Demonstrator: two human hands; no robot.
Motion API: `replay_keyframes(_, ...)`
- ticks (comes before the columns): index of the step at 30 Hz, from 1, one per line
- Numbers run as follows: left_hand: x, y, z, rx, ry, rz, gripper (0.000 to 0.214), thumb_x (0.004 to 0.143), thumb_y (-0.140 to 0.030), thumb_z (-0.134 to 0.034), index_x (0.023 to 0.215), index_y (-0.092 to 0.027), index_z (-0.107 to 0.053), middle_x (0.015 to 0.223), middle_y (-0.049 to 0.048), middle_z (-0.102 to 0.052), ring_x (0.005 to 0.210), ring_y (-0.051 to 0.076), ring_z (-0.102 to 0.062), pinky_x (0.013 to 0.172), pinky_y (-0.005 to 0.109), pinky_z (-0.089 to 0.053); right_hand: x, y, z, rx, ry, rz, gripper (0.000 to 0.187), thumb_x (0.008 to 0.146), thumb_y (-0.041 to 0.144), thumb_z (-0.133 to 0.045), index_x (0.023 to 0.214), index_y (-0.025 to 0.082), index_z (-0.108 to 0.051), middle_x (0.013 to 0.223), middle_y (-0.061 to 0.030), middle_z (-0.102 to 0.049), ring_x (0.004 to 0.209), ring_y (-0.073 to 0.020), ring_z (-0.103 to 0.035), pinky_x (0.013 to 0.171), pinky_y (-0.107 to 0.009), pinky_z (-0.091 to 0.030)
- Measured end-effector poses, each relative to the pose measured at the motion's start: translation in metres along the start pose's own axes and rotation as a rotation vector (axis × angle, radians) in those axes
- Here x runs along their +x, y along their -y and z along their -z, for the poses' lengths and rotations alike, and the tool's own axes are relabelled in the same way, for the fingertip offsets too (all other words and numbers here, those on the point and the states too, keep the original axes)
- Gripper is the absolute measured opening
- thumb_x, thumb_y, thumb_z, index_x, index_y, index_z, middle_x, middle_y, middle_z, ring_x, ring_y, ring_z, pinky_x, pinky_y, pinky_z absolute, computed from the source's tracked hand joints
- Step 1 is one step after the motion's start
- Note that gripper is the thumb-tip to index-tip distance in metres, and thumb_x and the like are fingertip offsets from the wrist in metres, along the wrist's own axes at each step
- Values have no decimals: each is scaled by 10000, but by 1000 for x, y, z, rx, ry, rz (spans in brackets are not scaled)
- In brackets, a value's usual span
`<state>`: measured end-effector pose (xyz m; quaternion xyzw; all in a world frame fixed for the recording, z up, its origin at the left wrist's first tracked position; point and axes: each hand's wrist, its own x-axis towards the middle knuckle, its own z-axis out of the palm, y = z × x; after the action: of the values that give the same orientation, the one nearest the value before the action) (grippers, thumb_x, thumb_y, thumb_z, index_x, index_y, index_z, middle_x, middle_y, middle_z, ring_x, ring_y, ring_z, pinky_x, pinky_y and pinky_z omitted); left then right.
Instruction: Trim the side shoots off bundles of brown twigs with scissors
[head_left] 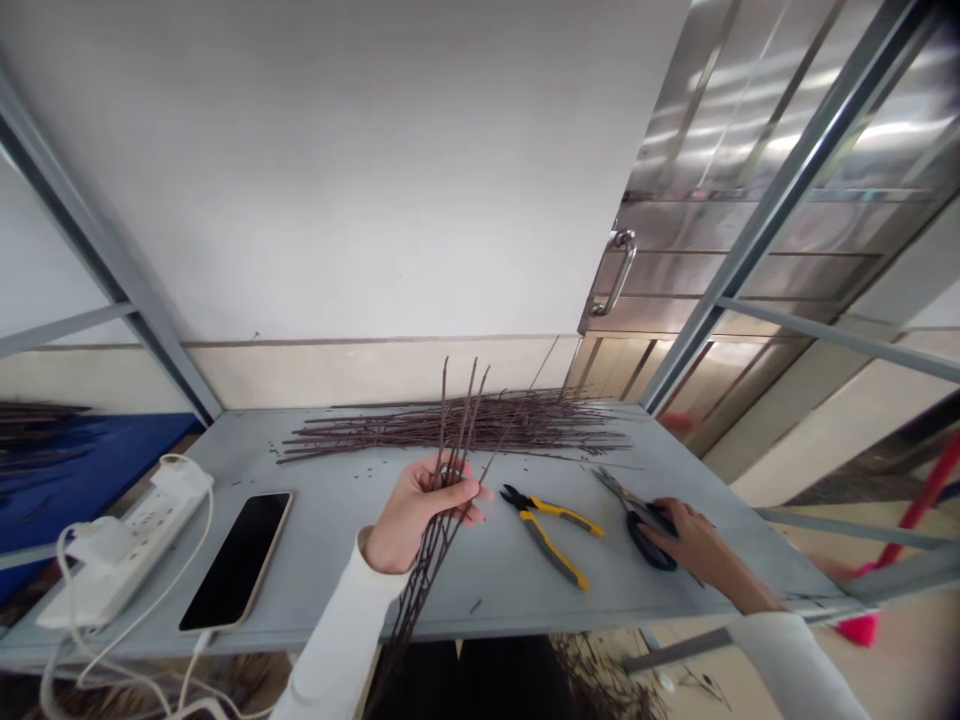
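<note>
Nearest, a white sleeve [330,640] leads to the left hand [424,510], closed around a bunch of twigs [412,590], apparently all gathered so far. The larger pile [517,425] along the table [315,545]'s far side seems left over. At right, the right hand [690,540] touches scissors [636,518]; whether gripping, I cannot tell. Pliers [526,505] lie between. Scraps [475,605] suggest some cutting.

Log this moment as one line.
left grip: closed around thin dark sticks | right grip: touching scissors | pliers: between them, handles spread | stick pile: farther back
</note>
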<state>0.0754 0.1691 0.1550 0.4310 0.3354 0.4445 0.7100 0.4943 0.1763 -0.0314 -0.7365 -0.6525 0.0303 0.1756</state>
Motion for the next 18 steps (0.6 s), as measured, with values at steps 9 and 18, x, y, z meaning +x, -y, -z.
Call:
replay_keyframes(9,-7,-3,-2,-36,3,-16,286,647,-252,-775,712,-161,-511,639,44,-718,480,108,-631,473,181,-480,-6,-4,33,18,109,-76,301,561,486,-575,710,230,-523,784,-137,-680,776,-309,-657,716,-373,-503)
replay_keyframes(18,-6,2,1,-8,-19,-39,262,676,-238,-751,741,-164,-508,656,52,-728,491,111,-634,480,189,-496,7,7,72,-68,9,-105,256,554,329,-569,752,242,-432,643,-91,-606,671,-308,-621,649,-386,-454)
